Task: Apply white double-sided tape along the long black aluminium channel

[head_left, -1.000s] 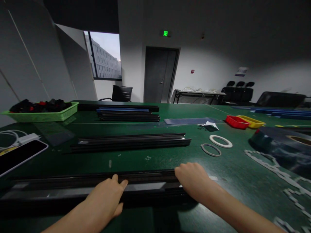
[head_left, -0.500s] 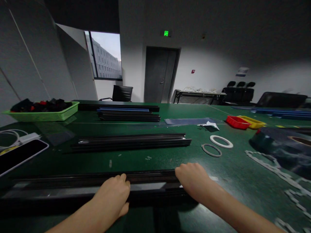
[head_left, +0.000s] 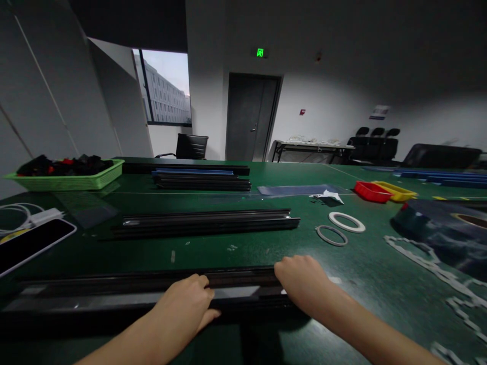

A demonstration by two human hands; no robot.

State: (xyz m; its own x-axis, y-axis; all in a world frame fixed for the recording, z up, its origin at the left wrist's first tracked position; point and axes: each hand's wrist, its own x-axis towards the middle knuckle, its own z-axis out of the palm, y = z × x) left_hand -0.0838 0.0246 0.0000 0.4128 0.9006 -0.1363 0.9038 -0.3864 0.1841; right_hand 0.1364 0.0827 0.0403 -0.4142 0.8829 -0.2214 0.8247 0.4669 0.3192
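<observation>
A long black channel-like profile [head_left: 243,276] lies across the near side of the green table, with a pale, shiny strip [head_left: 114,301] along its length. My left hand [head_left: 189,303] is closed over the profile around its middle, fingers curled on top and the thumb at the near edge. Its fingertips are partly hidden. At the right end, my right hand [head_left: 299,278] grips the same profile, knuckles up, with its fingers mostly out of sight behind the hand.
Another black profile [head_left: 209,223] lies beyond, with stacked profiles [head_left: 201,182] farther back. At left are a phone [head_left: 34,246] and a green basket [head_left: 72,181]. To the right lie a white tape ring [head_left: 357,225], a grey ring [head_left: 321,238], red tray [head_left: 372,192] and large dark roll [head_left: 437,238].
My left hand has slid a little to the right along the profile, its thumb now stretched farther out. My right hand and the profile look unmoved.
</observation>
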